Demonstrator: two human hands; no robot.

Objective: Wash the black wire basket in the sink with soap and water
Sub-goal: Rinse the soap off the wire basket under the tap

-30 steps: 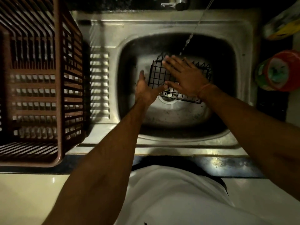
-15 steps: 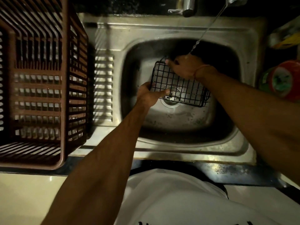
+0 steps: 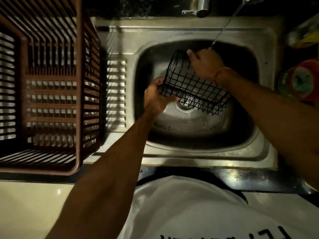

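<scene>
The black wire basket [image 3: 189, 88] is tilted on its side above the drain of the steel sink [image 3: 172, 31]. My left hand [image 3: 156, 98] grips its lower left corner. My right hand [image 3: 205, 63] holds its far upper edge, knuckles up. A thin stream of water [image 3: 224, 28] slants down from the upper right and lands on my right hand. No soap or sponge is visible in either hand.
A large brown plastic crate [image 3: 51, 83] stands on the drainboard at the left, close to the sink bowl. A tap [image 3: 202, 6] sits at the back edge. A red-lidded container [image 3: 303, 80] and a yellow packet [image 3: 305, 37] lie to the right.
My right hand went from lying flat on the basket to gripping its far edge. Both hands lifted and tipped the basket up onto its side.
</scene>
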